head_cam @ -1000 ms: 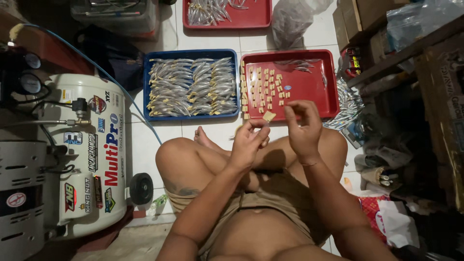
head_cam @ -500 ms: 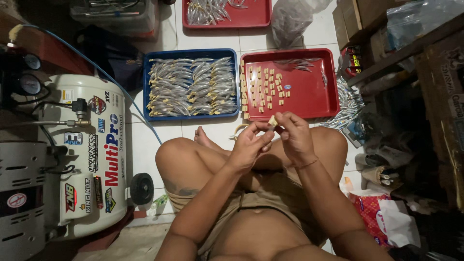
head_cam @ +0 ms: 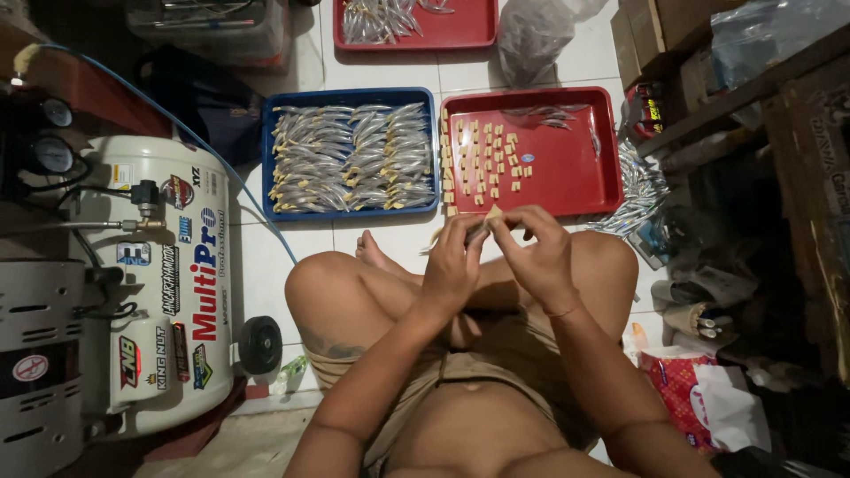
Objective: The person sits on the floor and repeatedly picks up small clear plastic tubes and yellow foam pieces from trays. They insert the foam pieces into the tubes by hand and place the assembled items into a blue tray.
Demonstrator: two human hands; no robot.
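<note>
Over the crossed legs, both hands now meet on one small piece.

Against a second ago, the right hand [head_cam: 542,257] has come down from the red tray [head_cam: 602,181] and closed in on the left hand [head_cam: 453,261]; both grips pinch shut around a slim silvery lure [head_cam: 478,232] with a small tan block [head_cam: 492,212] at its tip, so fitting seems under way. It sits just before the tray's near edge. Finished-looking lures fill the blue tray [head_cam: 266,159].

bare torso, bare arms and legs, barefoot, tan shorts (khaki-ish), thin band on right wrist, dark mark on left thigh (tattoo maybe, too dim to tell)
</note>
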